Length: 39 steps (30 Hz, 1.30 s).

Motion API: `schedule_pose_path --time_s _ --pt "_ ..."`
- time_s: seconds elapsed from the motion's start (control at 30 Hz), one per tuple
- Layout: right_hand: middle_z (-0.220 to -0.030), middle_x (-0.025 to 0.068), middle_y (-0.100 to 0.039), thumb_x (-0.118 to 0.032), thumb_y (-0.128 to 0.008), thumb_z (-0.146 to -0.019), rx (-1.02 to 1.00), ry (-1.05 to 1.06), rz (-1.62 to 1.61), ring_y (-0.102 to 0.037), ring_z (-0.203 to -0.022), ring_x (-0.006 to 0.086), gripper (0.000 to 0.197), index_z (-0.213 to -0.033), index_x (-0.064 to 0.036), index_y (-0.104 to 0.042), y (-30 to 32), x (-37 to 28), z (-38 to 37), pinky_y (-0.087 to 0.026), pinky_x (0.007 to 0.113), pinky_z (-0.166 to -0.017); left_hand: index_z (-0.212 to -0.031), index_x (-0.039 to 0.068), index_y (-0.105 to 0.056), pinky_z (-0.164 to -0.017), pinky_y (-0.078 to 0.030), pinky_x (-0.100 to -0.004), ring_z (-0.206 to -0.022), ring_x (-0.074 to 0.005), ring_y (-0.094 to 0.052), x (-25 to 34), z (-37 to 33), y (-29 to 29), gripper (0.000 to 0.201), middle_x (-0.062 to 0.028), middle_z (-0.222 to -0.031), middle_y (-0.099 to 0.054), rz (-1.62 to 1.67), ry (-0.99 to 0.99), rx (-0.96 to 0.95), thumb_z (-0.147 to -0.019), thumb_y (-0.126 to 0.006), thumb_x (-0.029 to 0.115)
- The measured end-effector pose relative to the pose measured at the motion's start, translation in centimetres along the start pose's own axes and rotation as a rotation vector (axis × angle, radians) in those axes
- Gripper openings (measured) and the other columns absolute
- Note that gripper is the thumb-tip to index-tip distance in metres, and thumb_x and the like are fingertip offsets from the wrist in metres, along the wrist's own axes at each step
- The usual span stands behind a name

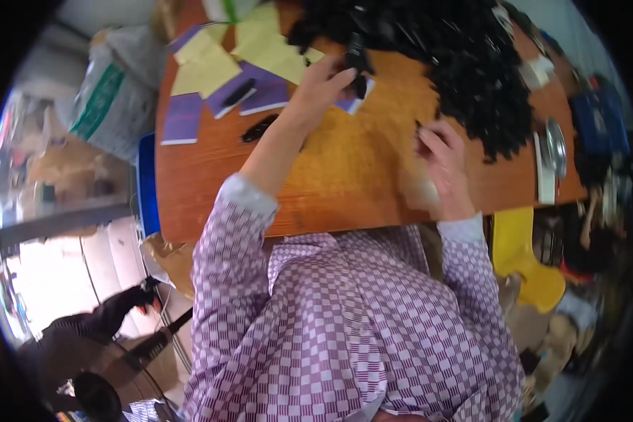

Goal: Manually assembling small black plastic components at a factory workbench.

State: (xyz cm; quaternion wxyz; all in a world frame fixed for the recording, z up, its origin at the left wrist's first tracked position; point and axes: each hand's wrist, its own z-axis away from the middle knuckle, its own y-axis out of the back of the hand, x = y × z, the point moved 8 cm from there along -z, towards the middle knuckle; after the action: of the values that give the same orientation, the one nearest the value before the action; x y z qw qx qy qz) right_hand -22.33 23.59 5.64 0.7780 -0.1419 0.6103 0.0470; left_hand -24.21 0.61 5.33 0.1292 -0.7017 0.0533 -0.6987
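My left hand (322,88) reaches over the far middle of the wooden table (330,190). Its closed fingers grip a bunch of small black pieces (358,62), whose exact kind I cannot make out. To the right, my right hand (441,151) hovers with thumb and fingers pinched, slightly blurred. A tiny black piece (418,125) shows at its fingertips. Beyond both hands spreads a large pile of black pieces (464,77). Left of my left hand lie yellow papers (207,65) and purple pads (181,119). A small black bundle (259,129) rests beside my left forearm.
A round metal-rimmed dish (555,148) sits near the table's right edge. Below it stands a yellow chair (524,260). On the left are a white sack with a green band (105,98) and a blue container (148,186). Dark equipment (98,390) occupies the lower left.
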Motion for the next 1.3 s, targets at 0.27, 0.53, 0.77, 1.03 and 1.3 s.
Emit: schedule_pose_path --time_s 0.27,0.53,0.77,1.03,1.3 --pt "-0.072 0.0023 -0.056 -0.003 -0.058 -0.084 -0.038 0.003 0.067 -0.054 -0.061 0.0089 0.004 -0.083 -0.0031 -0.055 -2.7 -0.7 2.3 -0.044 0.022 -0.057 -0.113 0.005 -0.05 -0.079 -0.051 -0.0323 -0.099 -0.022 -0.06 -5.2 8.6 -5.0 0.022 -0.0137 -0.116 -0.057 0.641 0.249 -0.137 -0.093 -0.05 0.014" --pt "-0.072 0.0009 -0.056 -0.004 -0.059 -0.084 -0.046 0.012 0.207 -0.053 -0.062 0.0069 0.004 -0.084 -0.0033 -0.055 -3.0 -0.3 3.1 -0.043 0.02 -0.055 -0.118 0.005 -0.05 -0.078 -0.052 -0.032 -0.097 -0.0171 -0.06 -5.9 10.0 -6.6 0.029 -0.009 -0.113 -0.059 0.699 0.279 -0.181 -0.092 -0.053 0.016" --pt "-0.075 0.0006 -0.056 -0.005 -0.058 -0.087 -0.184 0.008 0.172 -0.053 -0.064 0.0068 0.003 -0.089 -0.0032 -0.056 -4.2 0.4 2.9 -0.045 0.02 -0.058 -0.116 0.005 -0.052 -0.073 -0.053 -0.0298 -0.089 -0.0136 -0.062 -6.3 10.8 -5.8 0.027 -0.0039 -0.103 -0.062 0.727 0.265 -0.113 -0.091 -0.054 0.014" --pt "-0.083 0.0026 -0.052 -0.002 -0.059 -0.084 -0.57 0.385 0.771 -0.054 -0.072 0.0114 0.005 -0.087 0.0007 -0.055 -7.6 -2.7 3.5 -0.043 0.025 -0.061 -0.115 0.003 -0.054 -0.064 -0.05 -0.0234 -0.08 -0.0118 -0.062 -6.3 12.5 -4.4 0.026 -0.0022 -0.095 -0.063 0.641 0.283 -0.071 -0.091 -0.055 0.013" --pt "-0.083 0.011 -0.048 -0.002 -0.06 -0.08 -1.015 0.682 0.96 -0.051 -0.074 0.0274 0.009 -0.087 0.0009 -0.054 -12.1 -3.4 4.9 -0.041 0.034 -0.063 -0.112 0.001 -0.057 -0.071 -0.048 -0.0241 -0.085 -0.0124 -0.06 -5.8 13.9 -3.2 0.025 -0.0045 -0.097 -0.062 0.354 0.233 -0.056 -0.091 -0.054 0.014"
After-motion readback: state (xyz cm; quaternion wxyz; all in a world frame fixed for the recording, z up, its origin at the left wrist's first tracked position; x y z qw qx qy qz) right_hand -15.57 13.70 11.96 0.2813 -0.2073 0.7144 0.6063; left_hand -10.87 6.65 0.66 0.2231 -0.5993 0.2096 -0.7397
